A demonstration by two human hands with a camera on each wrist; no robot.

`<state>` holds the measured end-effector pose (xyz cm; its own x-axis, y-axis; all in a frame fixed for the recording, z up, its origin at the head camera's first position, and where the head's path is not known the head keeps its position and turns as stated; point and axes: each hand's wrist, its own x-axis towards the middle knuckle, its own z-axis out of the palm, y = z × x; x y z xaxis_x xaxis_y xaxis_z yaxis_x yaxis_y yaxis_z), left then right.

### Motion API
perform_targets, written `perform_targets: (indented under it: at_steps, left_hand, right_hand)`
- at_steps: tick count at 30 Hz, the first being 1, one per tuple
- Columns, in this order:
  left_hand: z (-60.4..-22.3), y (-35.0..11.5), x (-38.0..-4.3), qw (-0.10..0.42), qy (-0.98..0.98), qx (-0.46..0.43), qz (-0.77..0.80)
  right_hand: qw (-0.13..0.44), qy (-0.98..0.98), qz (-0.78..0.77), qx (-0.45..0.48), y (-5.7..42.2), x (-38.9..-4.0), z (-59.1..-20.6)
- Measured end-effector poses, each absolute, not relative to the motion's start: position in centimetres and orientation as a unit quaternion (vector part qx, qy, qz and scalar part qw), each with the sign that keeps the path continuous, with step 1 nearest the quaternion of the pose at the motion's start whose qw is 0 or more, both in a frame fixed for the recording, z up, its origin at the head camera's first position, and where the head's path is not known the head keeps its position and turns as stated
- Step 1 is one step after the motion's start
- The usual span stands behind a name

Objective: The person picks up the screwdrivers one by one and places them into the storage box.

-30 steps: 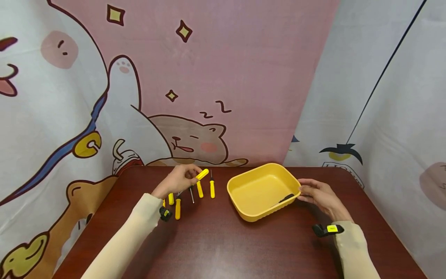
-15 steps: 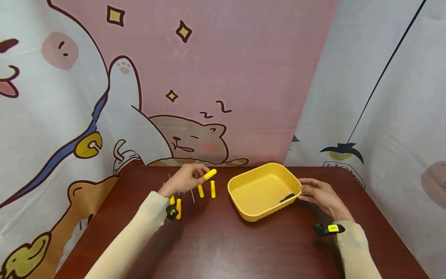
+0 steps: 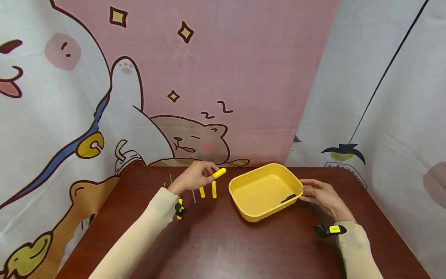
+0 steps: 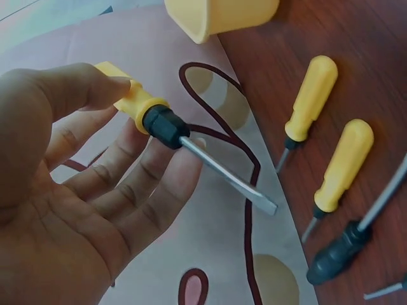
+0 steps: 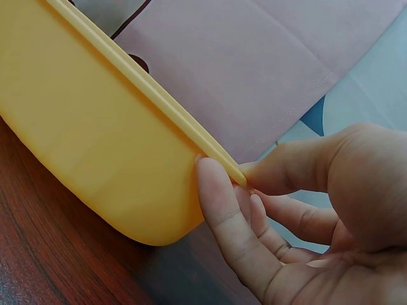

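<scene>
Between thumb and fingers, my left hand pinches a flat-blade screwdriver by its yellow handle, raised off the table. Its black collar and steel blade show in the left wrist view. Just left of the yellow bin the hand hovers. On the bin's right rim my right hand grips, thumb on one side and fingers on the other, as the right wrist view shows. A black-handled screwdriver lies in the bin, against its near right side.
Several screwdrivers lie on the brown table below and left of my left hand, including two yellow-handled screwdrivers and a black-handled one. Some are partly hidden by the hand and sleeve. A printed cloth hangs behind the table.
My left hand has moved right with the yellow-handled screwdriver, closer to the bin. The right hand keeps its grip on the rim, and the bin stays about where it was.
</scene>
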<state>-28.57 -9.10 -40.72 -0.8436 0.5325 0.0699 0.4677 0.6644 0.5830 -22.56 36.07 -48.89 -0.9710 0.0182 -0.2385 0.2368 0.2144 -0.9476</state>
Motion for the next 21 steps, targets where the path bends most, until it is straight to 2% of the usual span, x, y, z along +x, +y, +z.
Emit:
perform_targets:
  at_steps: [10, 21]
  left_hand:
    - [-40.5, -6.7, -29.0, 0.053, 0.904, 0.293, 0.308]
    - [-41.3, -5.0, -29.4, 0.083, 0.901, 0.284, 0.316]
  right_hand:
    - [0.087, 0.773, -0.622, 0.085, 36.1, -22.5, -48.9]
    - [0.086, 0.772, -0.624, 0.087, 36.0, -22.5, -48.9]
